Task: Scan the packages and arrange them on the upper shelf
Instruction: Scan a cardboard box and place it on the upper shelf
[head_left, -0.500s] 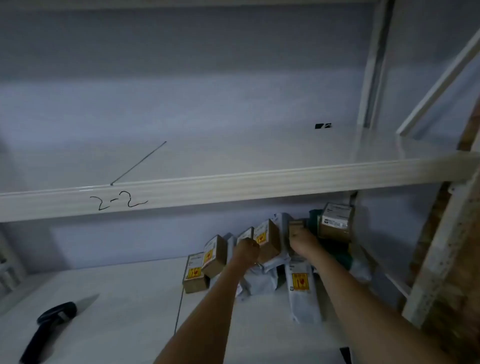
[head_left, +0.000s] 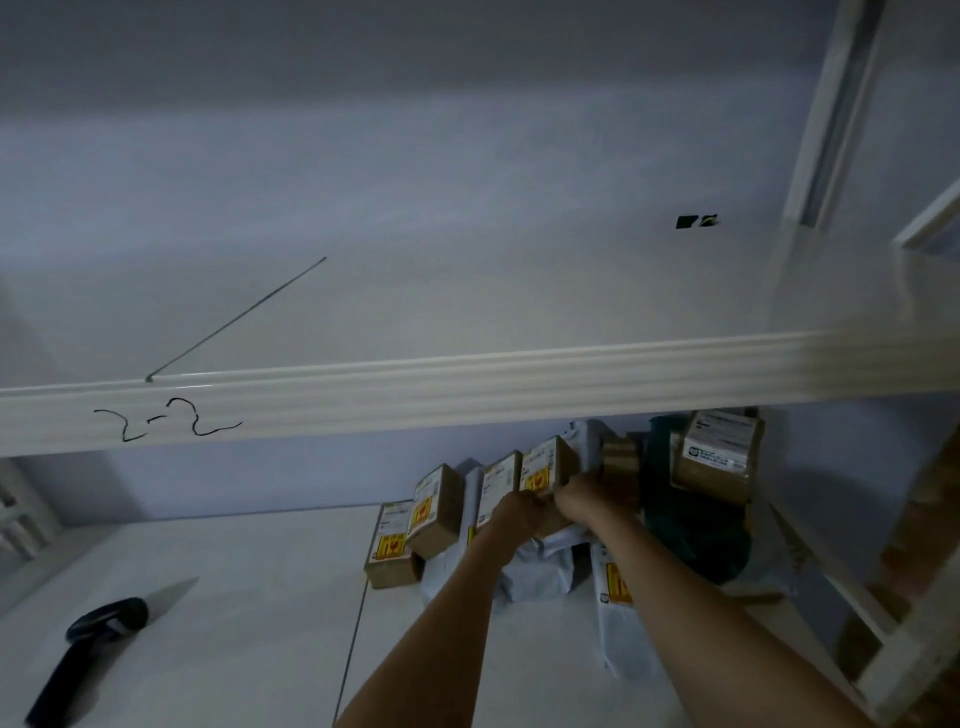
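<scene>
Both hands meet on 1 small cardboard box (head_left: 545, 467) in the pile on the lower shelf (head_left: 218, 597): the left hand (head_left: 514, 512) grips its near left edge with curled fingers, and the right hand (head_left: 582, 499) clasps its near right side, fingers wrapped round the lower corner. The box is brown, tilted back, with a white label and a yellow-and-red sticker on its upper face. It stands in a leaning row with 3 similar boxes (head_left: 436, 509) to its left, all carrying the same yellow stickers, and white plastic mailer bags (head_left: 540, 566) lie under and around them. Just right of the hands is a taped brown parcel (head_left: 621, 462), then a dark green bag (head_left: 696, 540) and a larger carton with a printed white label (head_left: 719, 457) propped against it. A black handheld scanner (head_left: 88, 644) lies well apart at the left of the lower shelf. The upper shelf (head_left: 467, 312) is white, its front rail (head_left: 415, 400) hand-marked "2-2", with a thin seam line and 2 small dark marks (head_left: 696, 222) on its surface. A pale wall stands behind, white uprights (head_left: 831, 130) at right.
</scene>
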